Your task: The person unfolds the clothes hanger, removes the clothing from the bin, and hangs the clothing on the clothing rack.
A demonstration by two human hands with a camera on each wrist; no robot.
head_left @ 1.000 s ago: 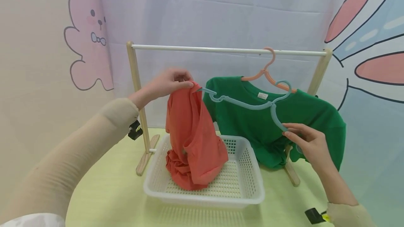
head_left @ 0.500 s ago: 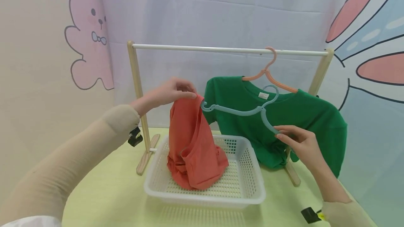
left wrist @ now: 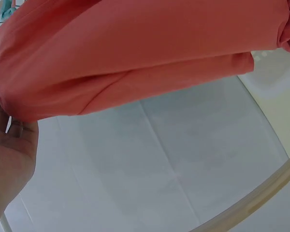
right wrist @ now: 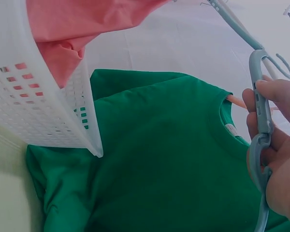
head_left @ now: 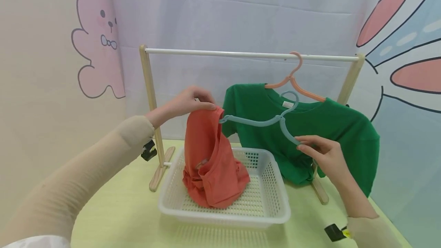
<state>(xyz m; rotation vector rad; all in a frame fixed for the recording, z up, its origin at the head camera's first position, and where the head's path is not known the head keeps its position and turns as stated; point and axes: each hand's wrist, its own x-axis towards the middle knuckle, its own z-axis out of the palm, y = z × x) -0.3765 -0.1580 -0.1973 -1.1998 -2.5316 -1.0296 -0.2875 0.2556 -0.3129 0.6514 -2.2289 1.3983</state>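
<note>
My left hand (head_left: 200,99) pinches the top of a coral-red shirt (head_left: 220,179) and holds it up by the neckline. Its lower part lies bunched in a white plastic basket (head_left: 224,219). A light blue clothes hanger (head_left: 256,123) is in my right hand (head_left: 325,154), gripped by one arm between thumb and fingers. The hanger's far end reaches the shirt's neck opening, where the tip is partly hidden by the cloth. In the right wrist view the fingers wrap round the hanger (right wrist: 262,108). The left wrist view shows the shirt (left wrist: 150,38) stretched away from my left hand (left wrist: 12,150).
A wooden rack with a white rail (head_left: 220,53) stands behind the basket. From it hangs a green T-shirt (head_left: 262,144) on an orange hanger (head_left: 296,75), close behind my right hand. All stands on a pale yellow table (head_left: 113,206).
Both hands have come down, the left slightly right and the right leftward. The blue hanger has moved down and left with the right hand, and the held-up part of the shirt has sunk lower.
</note>
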